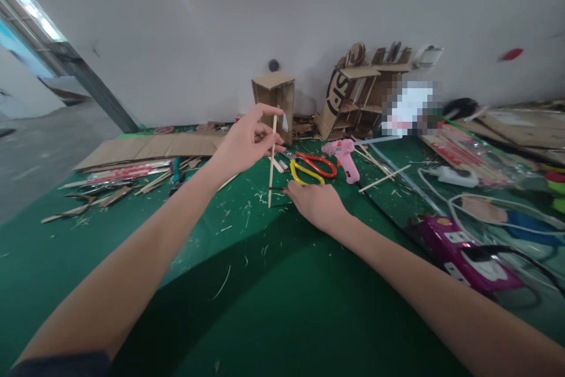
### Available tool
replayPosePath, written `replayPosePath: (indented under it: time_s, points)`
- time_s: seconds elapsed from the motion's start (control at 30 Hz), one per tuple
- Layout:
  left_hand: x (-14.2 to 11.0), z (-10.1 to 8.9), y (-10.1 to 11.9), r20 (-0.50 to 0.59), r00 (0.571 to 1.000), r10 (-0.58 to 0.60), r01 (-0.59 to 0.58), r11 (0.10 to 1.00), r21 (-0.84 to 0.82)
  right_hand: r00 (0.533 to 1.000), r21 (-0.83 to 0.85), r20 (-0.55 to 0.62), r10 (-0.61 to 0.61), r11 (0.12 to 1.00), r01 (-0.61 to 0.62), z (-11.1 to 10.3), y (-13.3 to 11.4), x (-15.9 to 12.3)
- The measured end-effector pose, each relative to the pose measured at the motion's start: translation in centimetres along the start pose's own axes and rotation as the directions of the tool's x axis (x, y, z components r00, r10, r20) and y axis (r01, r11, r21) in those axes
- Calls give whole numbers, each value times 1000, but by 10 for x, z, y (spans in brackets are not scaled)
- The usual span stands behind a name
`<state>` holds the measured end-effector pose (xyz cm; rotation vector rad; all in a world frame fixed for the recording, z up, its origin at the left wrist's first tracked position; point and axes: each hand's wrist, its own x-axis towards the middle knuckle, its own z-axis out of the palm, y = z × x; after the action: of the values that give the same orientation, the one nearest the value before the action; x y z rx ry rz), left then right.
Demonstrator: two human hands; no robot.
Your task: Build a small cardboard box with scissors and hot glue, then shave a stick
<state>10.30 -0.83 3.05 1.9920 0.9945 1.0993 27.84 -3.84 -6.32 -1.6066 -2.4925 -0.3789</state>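
My left hand [247, 139] pinches a thin pale wooden stick [271, 168] near its upper part. The stick stands almost upright, its lower end close to the green tabletop [238, 306]. Closed around a small dark blade [276, 189], my right hand [320, 205] lays it across the stick's lower part; the handle is hidden in the fingers. Just beyond that hand lie scissors [315, 166] with one red and one yellow handle loop. A pink glue gun [346, 159] with a translucent glue stick rests to their right.
Cardboard pieces [145, 150] and wood scraps [115, 194] lie at the left. A small cardboard box [272, 94] and a cardboard shelf [357, 92] stand by the wall. At the right, a purple power strip [468, 253] has cables around it. Shavings dot the table.
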Motion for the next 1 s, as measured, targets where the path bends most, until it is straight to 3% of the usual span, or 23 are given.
replayPosePath:
  time_s: [0.2, 0.53, 0.87, 1.0]
  points:
    - [0, -4, -3, 16, 1000, -23, 23, 999, -29, 996, -37, -9, -94, 995, 94, 6, -1, -5]
    - [3, -6, -9, 59, 998, -11, 14, 999, -47, 991, -13, -129, 46, 999, -48, -10, -4, 5]
    - [4, -8, -15, 9, 1000, -22, 23, 994, -105, 999, -44, 19, -37, 998, 38, 2, -1, -6]
    - [6, -8, -17, 19, 999, -37, 39, 989, -140, 999, -56, -22, -39, 998, 38, 2, -2, -4]
